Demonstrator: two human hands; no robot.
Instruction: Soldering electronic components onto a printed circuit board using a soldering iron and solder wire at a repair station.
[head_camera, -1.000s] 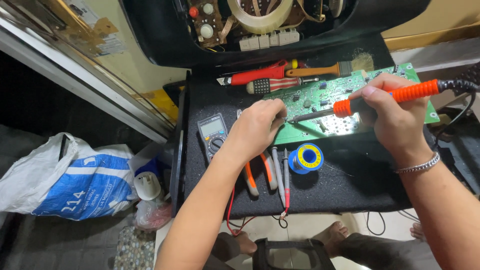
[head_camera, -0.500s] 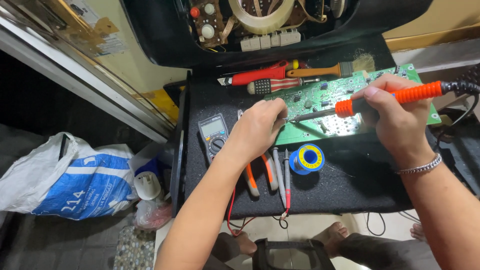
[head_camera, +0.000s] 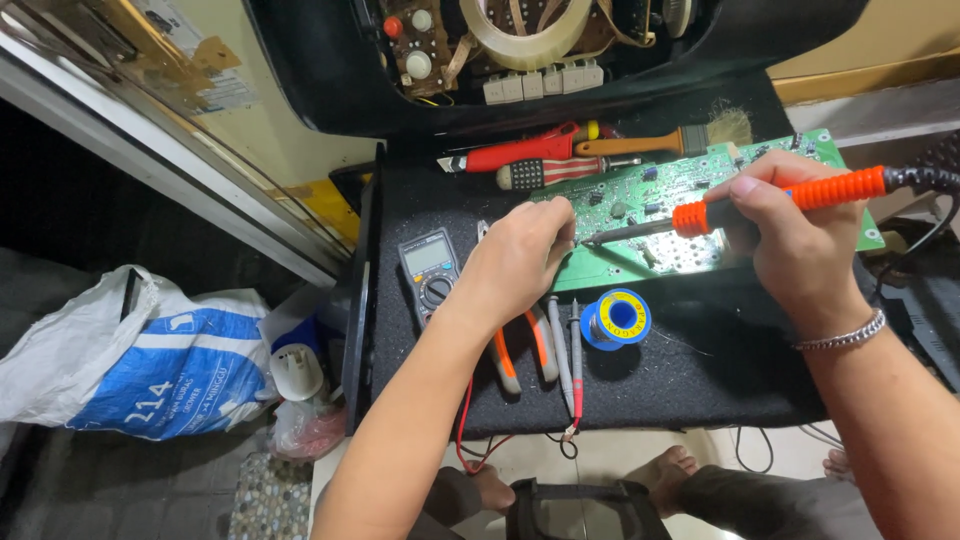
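Observation:
A green circuit board (head_camera: 700, 190) lies on a black felt-covered surface (head_camera: 680, 380). My right hand (head_camera: 785, 245) grips an orange-handled soldering iron (head_camera: 790, 195), whose metal tip points left and meets the board's left part. My left hand (head_camera: 520, 255) rests on the board's left end with its fingers closed right next to the iron's tip; whether it pinches solder wire I cannot tell. A blue spool of solder (head_camera: 615, 318) sits just below the board.
A multimeter (head_camera: 430, 272), orange-handled pliers (head_camera: 520, 350) and probes (head_camera: 575, 350) lie near my left arm. Red-handled tools (head_camera: 520, 152) and a brush (head_camera: 660, 142) lie behind the board. An open device with a tape roll (head_camera: 525, 25) stands at the back. A white and blue sack (head_camera: 140, 360) lies on the floor at left.

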